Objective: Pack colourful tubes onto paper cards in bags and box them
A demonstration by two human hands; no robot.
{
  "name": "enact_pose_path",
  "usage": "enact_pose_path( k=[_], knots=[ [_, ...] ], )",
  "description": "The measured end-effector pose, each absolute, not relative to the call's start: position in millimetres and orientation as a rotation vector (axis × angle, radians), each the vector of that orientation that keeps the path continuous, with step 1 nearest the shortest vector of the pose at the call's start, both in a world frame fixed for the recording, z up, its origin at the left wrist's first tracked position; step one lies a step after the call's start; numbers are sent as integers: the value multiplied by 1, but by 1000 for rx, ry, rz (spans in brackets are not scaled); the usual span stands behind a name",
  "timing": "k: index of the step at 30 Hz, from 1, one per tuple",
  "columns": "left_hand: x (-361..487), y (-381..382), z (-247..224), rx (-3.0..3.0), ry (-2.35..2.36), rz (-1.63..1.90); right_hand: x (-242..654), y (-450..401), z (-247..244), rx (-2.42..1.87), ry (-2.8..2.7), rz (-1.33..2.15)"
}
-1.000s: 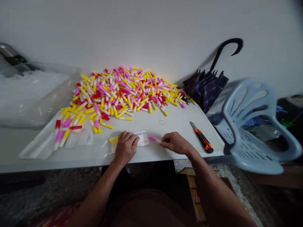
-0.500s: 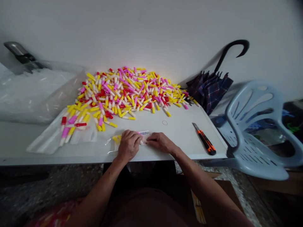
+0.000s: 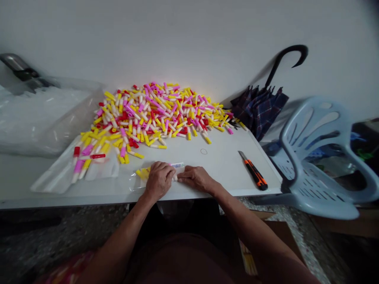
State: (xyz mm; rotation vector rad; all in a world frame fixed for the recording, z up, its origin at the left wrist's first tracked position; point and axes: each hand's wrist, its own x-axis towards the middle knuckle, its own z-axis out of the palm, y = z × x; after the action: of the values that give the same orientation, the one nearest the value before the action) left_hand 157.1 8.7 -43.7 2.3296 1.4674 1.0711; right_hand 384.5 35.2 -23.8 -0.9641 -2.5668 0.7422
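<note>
A clear plastic bag (image 3: 136, 182) lies at the table's front edge, with yellow, pink and white tube-like pieces and a printed label inside. Curled over the middle of this bag, my left hand (image 3: 160, 177) presses it to the table. My right hand (image 3: 196, 177) pinches the bag's right end, close beside the left. Fingers hide much of the contents. Behind both hands spreads a large heap of small two-tone tubes (image 3: 160, 112) in yellow, pink, red and white. To the left, several tubes rest on flat clear bags (image 3: 56, 173).
An orange and black utility knife (image 3: 254, 171) lies on the right of the white table (image 3: 219, 169), blade out. A big clear plastic sack (image 3: 50, 122) stands at left. A folded plaid umbrella (image 3: 259, 110) leans on the wall, near a light blue chair (image 3: 314, 157).
My hands stay on the bag and have shifted slightly. The right fingers have moved closer to the left hand at the bag's end. The whole view has moved a little.
</note>
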Motion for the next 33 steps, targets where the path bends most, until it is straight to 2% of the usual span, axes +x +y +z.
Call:
enact_pose_path(
  k=[16,19,24,27,33],
  knots=[
    [164,4,-43,2392,1555,1061,371,8,-11,-1150,-2625,598],
    [164,4,-41,2374,1593,1166,374,9,-12,-1129,-2374,783],
    [172,6,-36,2356,1557,1347,381,24,-17,-1496,-1591,945],
    [182,5,-33,2368,1520,1337,380,33,-19,-1514,-1591,1149],
    [170,18,-12,2279,1458,1098,384,34,-18,-1305,-1447,1562]
  ],
)
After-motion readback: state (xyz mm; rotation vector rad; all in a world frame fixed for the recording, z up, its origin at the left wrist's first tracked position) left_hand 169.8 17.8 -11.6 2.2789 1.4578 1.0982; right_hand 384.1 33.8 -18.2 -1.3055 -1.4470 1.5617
